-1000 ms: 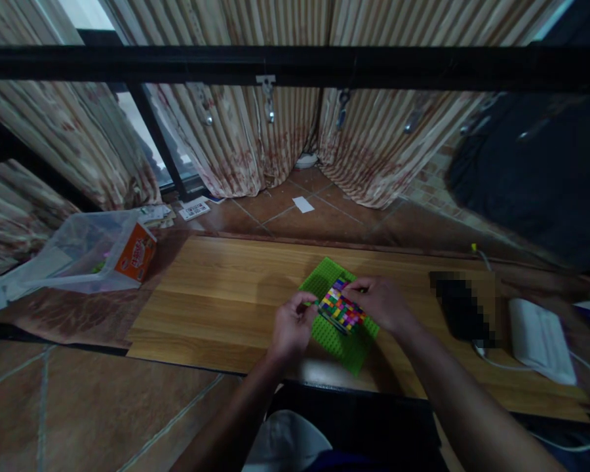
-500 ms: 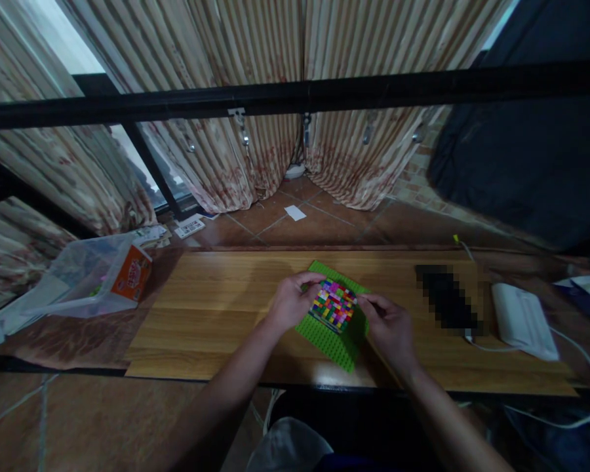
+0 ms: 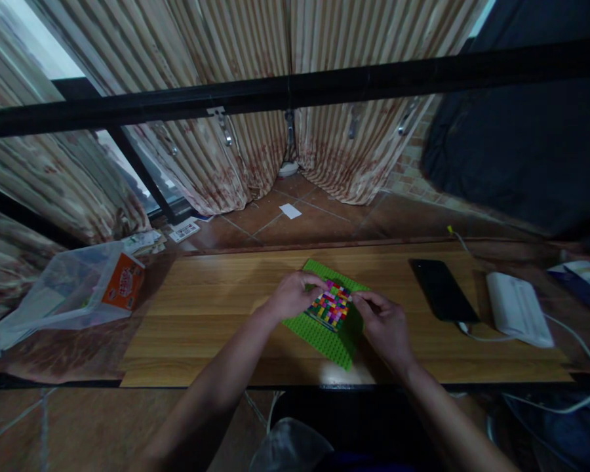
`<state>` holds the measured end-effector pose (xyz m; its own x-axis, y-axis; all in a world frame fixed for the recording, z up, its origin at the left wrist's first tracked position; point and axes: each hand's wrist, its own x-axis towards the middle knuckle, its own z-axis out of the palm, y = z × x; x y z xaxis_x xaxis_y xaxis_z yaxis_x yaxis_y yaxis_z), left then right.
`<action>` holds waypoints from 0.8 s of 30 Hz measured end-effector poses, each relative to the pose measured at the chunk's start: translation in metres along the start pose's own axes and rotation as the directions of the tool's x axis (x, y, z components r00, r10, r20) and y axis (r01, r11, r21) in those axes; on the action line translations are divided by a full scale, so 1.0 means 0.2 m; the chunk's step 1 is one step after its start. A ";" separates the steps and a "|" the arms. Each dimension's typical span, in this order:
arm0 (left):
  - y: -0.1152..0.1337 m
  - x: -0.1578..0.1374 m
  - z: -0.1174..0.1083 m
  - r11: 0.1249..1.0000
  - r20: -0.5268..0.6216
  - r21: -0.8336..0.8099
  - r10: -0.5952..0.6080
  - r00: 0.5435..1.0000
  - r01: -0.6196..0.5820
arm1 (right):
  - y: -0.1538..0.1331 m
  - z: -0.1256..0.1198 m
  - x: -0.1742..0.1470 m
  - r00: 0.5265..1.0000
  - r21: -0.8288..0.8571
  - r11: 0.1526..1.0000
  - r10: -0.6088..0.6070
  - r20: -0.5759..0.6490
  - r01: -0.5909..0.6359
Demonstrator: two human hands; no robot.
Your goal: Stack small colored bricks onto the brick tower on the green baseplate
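Observation:
A square block of small multicoloured building bricks (image 3: 332,307) is over a green studded baseplate (image 3: 332,344) on the wooden board. I cannot tell whether the block is pressed onto the plate or held slightly above it. My left hand (image 3: 294,296) is closed at the block's upper left edge, its thumb and forefinger reaching over the top. At the right corner, the thumb and fingertips of my right hand (image 3: 383,321) are pinched together against the block. Any single small brick between these fingertips is too small to make out.
A black phone (image 3: 442,288) with a cable lies on the right, beside a white box-shaped device (image 3: 520,308). A clear plastic bin (image 3: 73,282) with an orange label stands left of the wooden board (image 3: 201,314). A black rail (image 3: 255,95) crosses beyond it.
The camera view has shifted slightly. My left fingers have moved a little along the block's upper edge. My right hand keeps its pinch at the right corner.

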<state>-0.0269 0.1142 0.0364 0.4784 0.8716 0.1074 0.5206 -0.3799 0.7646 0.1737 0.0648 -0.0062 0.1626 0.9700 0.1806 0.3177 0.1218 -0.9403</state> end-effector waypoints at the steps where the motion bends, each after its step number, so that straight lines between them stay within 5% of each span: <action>1: 0.00 0.00 0.00 1.000 -0.011 -0.009 -0.009 1.000 0.009 | 0.00 0.00 0.00 1.000 0.003 1.000 0.003 0.002 -0.003; 11: 0.03 0.01 0.02 0.984 -0.071 0.174 0.041 0.997 -0.028 | 0.00 0.00 0.01 0.999 0.028 0.999 0.025 0.035 -0.026; 24: 0.03 0.01 0.03 0.994 -0.126 0.112 0.031 0.991 -0.017 | 0.00 0.00 0.02 0.999 0.033 0.998 0.045 0.014 -0.046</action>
<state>-0.0189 0.1117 0.0370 0.4011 0.8915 0.2107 0.5883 -0.4270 0.6867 0.1737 0.0680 -0.0056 0.1634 0.9775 0.1336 0.2792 0.0840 -0.9566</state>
